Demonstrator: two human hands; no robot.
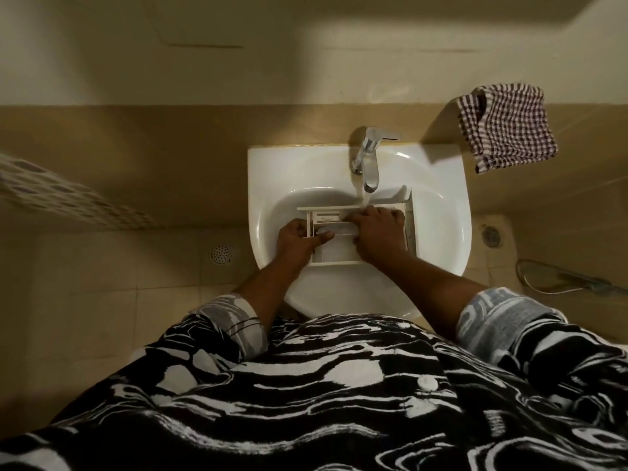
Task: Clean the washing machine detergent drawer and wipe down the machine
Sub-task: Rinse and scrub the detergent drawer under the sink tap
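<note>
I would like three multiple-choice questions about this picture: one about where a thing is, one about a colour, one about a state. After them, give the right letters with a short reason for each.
1. Where is the white plastic detergent drawer?
A. on the tiled floor
B. in the basin of the white ceramic sink
C. hanging on the wall

2. Which colours has the checked cloth that hangs on the wall?
A. plain blue
B. green and yellow
C. dark red and white

3. In what state is the chrome tap?
A. running
B. shut off
C. wrapped in a cloth

Answers:
1 B: the left hand grips its end and the right hand is on it, inside the bowl.
2 C: its small checks are dark red and white.
3 A: a stream of water falls from the spout onto the drawer.
</note>
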